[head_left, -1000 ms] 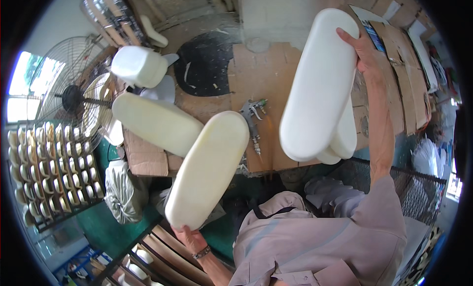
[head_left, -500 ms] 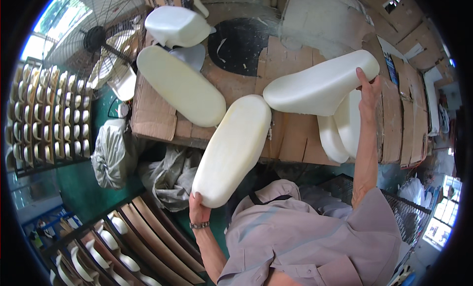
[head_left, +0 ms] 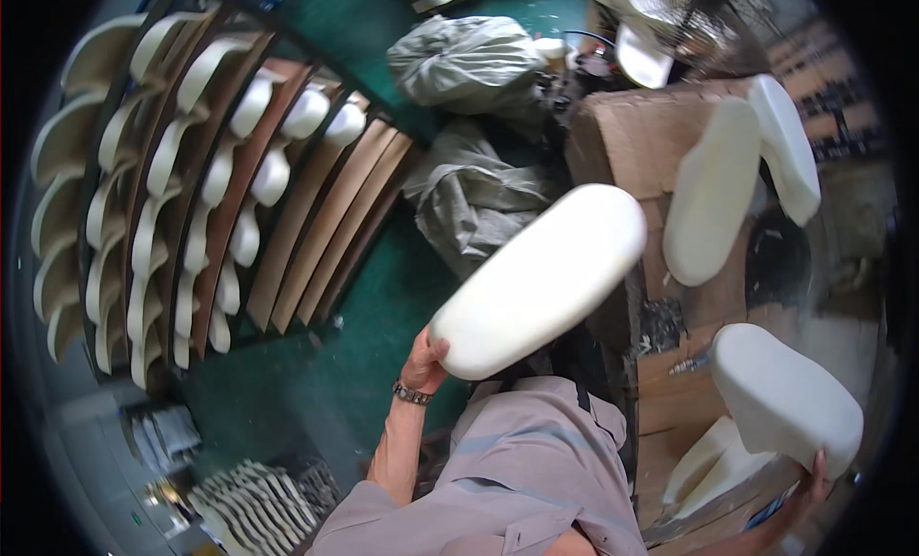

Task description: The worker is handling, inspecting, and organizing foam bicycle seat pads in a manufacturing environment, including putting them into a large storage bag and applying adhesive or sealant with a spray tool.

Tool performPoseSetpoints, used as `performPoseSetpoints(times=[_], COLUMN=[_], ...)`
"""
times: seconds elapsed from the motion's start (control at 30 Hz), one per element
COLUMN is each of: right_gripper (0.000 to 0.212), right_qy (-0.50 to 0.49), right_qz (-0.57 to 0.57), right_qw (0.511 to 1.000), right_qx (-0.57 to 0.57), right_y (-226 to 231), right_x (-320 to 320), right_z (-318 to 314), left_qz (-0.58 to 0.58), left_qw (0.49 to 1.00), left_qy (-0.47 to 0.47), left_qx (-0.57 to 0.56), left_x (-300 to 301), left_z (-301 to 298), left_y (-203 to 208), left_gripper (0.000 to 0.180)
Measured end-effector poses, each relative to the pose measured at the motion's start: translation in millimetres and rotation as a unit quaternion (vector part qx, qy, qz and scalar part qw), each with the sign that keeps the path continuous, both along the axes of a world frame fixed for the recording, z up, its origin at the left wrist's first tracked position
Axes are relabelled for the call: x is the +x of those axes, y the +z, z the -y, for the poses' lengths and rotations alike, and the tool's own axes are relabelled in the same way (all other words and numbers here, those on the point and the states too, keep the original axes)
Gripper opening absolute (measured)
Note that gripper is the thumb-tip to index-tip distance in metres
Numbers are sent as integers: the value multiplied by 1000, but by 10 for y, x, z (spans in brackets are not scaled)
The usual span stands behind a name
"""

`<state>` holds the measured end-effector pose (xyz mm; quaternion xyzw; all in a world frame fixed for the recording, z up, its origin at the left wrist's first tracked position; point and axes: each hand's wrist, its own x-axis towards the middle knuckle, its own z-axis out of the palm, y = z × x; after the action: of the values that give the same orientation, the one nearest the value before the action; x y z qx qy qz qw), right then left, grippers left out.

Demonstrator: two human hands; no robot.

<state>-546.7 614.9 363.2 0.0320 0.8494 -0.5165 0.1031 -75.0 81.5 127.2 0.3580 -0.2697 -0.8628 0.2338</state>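
My left hand (head_left: 423,362) is closed on the near end of a long, rounded white foam pad (head_left: 541,283), thumb on top. That pad hangs in the air between the table and the rack. At the lower right, my right hand (head_left: 812,481) grips the edge of a second white foam piece (head_left: 787,395) with a curved, saddle-like side, above the table. Under it lie more white foam pieces (head_left: 713,468), partly covered. A flat cream foam pad (head_left: 713,192) lies farther along the table beside another white foam piece (head_left: 787,154).
The cardboard-covered table (head_left: 661,403) runs along the right. On the left stands a rack (head_left: 273,197) with brown shelves bearing several white foam pieces. Grey sacks (head_left: 469,63) sit on the green floor (head_left: 354,393). Lower left, another stack of pale curved pieces (head_left: 258,503) shows.
My view has swung left toward the rack. My left hand has carried its foam pad away from the table edge, while my right hand keeps hold of the other piece over the table.
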Motion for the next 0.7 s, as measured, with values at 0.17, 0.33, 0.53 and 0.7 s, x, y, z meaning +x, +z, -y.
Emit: performPoseSetpoints(times=[0.17, 0.33, 0.53, 0.7], right_gripper=[49, 49, 41, 44], right_qy=[80, 232, 287, 326], right_qz=[-32, 177, 366, 435], right_qw=[981, 900, 808, 761], right_qx=[-171, -323, -362, -353], right_y=[-323, -1412, -2486, -3271], right_x=[-192, 645, 2087, 2822], right_z=[1228, 3643, 5565, 6389], left_qz=[40, 75, 86, 86], left_qw=[959, 905, 832, 802], left_qy=[277, 411, 545, 589], left_qx=[-39, -71, -55, -41], left_x=[995, 1615, 2211, 2619], left_z=[-69, -39, 24, 180], left_y=[-211, -598, -969, -1291], left_gripper=[70, 72, 73, 71])
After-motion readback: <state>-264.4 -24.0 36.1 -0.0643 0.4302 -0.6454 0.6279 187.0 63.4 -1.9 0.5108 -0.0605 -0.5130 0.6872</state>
